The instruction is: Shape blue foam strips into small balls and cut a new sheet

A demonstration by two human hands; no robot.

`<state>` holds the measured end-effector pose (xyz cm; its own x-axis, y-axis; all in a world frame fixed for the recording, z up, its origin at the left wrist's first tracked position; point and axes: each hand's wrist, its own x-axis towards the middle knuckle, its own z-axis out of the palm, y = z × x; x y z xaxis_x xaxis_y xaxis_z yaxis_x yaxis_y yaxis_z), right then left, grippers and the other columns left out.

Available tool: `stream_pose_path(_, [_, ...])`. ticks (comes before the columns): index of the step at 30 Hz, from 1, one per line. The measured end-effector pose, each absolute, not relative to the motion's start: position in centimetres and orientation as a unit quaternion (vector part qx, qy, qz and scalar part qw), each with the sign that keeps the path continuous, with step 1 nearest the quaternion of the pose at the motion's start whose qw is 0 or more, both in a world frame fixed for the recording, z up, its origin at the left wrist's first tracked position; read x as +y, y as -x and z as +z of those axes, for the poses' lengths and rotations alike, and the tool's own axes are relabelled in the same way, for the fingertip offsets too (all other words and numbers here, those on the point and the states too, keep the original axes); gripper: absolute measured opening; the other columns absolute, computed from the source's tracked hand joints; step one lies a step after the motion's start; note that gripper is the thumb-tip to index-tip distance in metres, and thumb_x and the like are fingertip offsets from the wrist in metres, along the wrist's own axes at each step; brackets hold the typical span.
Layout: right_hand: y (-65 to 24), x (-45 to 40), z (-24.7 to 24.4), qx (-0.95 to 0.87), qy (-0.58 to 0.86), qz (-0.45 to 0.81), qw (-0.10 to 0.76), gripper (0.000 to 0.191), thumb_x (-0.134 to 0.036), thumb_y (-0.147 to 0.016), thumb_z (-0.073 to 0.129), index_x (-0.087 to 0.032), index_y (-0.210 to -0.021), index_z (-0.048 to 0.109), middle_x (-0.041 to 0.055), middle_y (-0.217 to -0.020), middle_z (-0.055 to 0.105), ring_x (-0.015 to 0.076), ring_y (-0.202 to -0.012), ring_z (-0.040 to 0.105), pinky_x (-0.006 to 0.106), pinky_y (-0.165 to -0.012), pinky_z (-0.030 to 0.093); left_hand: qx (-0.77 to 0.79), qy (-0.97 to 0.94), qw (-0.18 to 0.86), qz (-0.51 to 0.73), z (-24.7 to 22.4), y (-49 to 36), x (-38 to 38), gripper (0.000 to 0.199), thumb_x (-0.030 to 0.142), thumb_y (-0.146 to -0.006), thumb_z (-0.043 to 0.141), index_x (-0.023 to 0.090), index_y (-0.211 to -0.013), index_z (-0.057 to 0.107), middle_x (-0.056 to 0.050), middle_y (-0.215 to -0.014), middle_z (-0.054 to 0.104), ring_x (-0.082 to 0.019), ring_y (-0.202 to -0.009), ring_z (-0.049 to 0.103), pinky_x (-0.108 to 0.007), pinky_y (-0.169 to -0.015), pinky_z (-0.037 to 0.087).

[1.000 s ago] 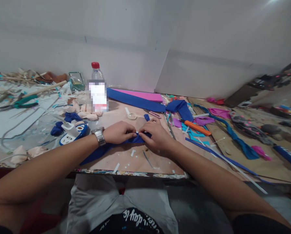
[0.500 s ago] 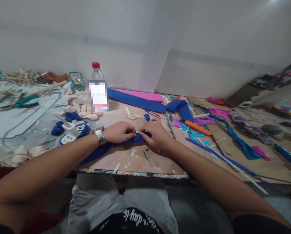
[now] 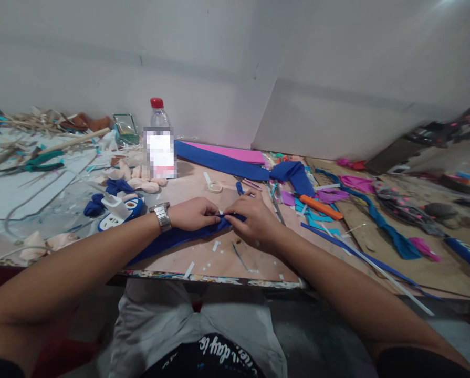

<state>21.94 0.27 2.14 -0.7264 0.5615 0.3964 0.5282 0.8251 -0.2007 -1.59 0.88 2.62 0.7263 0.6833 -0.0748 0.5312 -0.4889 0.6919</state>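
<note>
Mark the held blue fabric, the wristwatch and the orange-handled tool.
Held blue fabric [image 3: 181, 237]: head view, on the middle stretch of the strip.
Wristwatch [image 3: 163, 217]: head view, on the metal band.
Orange-handled tool [image 3: 320, 206]: head view, on the handle.

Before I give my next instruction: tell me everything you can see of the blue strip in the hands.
The blue strip is plain deep blue and looks like soft, matte cloth. It slants across the table, broader toward the front edge, where the left forearm partly covers it, and narrow and bunched at the hands. The left hand and right hand pinch it close together; the right hand partly hides its far end.
</note>
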Motion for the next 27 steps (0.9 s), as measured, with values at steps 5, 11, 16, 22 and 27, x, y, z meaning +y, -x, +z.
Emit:
stream_pose_path(5, [-22.19, 0.53, 2.33, -0.925, 0.314, -0.009, 0.214, 0.013, -0.031, -0.098, 0.067, -0.022, -0.103, 0.074, 0.0068, -0.102, 0.080, 0.0257, -0.101, 0.068, 0.048, -0.104, 0.024, 0.366, -0.854, 0.357, 0.095, 2.49, 1.61, 1.06, 0.036, 0.043, -0.096, 0.049, 0.016, -0.077, 0.062, 0.003, -0.063, 0.051, -0.012, -0.061, 0.042, -0.027, -0.061, 0.030])
stream_pose_path(11, [-22.03, 0.25, 2.30, -0.931, 0.293, 0.006, 0.216, 0.013, -0.026, -0.098, 0.064, -0.020, -0.105, 0.073, 0.0063, -0.100, 0.079, 0.0235, -0.097, 0.068, 0.048, -0.105, 0.026, 0.353, -0.858, 0.359, 0.096, 2.37, 1.64, 1.16, 0.036, 0.043, -0.096, 0.048, 0.016, -0.078, 0.064, 0.002, -0.064, 0.053, -0.012, -0.062, 0.041, -0.027, -0.063, 0.030])
stream_pose_path(16, [-21.66, -0.04, 2.09, -0.933, 0.286, 0.036, 0.215, 0.011, -0.024, -0.098, 0.065, -0.021, -0.099, 0.074, 0.0044, -0.094, 0.079, 0.0215, -0.091, 0.068, 0.045, -0.102, 0.031, 0.350, -0.853, 0.375, 0.095, 2.19, 1.69, 1.14, 0.036, 0.043, -0.096, 0.050, 0.015, -0.079, 0.065, 0.002, -0.064, 0.052, -0.012, -0.061, 0.041, -0.026, -0.062, 0.030])
stream_pose_path(22, [-21.82, 0.32, 1.65, -0.931, 0.273, 0.062, 0.235, 0.009, -0.022, -0.095, 0.066, -0.021, -0.098, 0.074, 0.0038, -0.094, 0.080, 0.0204, -0.087, 0.069, 0.041, -0.094, 0.037, 0.357, -0.822, 0.434, 0.095, 2.19, 1.55, 0.90, 0.034, 0.043, -0.094, 0.054, 0.015, -0.080, 0.065, 0.000, -0.068, 0.060, -0.012, -0.063, 0.049, -0.025, -0.063, 0.036])
stream_pose_path(27, [-21.83, 0.26, 1.67, -0.930, 0.259, 0.073, 0.249, 0.011, -0.022, -0.094, 0.065, -0.021, -0.101, 0.075, 0.0046, -0.094, 0.080, 0.0209, -0.087, 0.071, 0.039, -0.090, 0.040, 0.321, -0.733, 0.593, 0.087, 2.04, 1.53, 0.62, 0.025, 0.038, -0.094, 0.055, 0.016, -0.089, 0.064, -0.002, -0.075, 0.068, -0.012, -0.058, 0.058, -0.024, -0.061, 0.044])
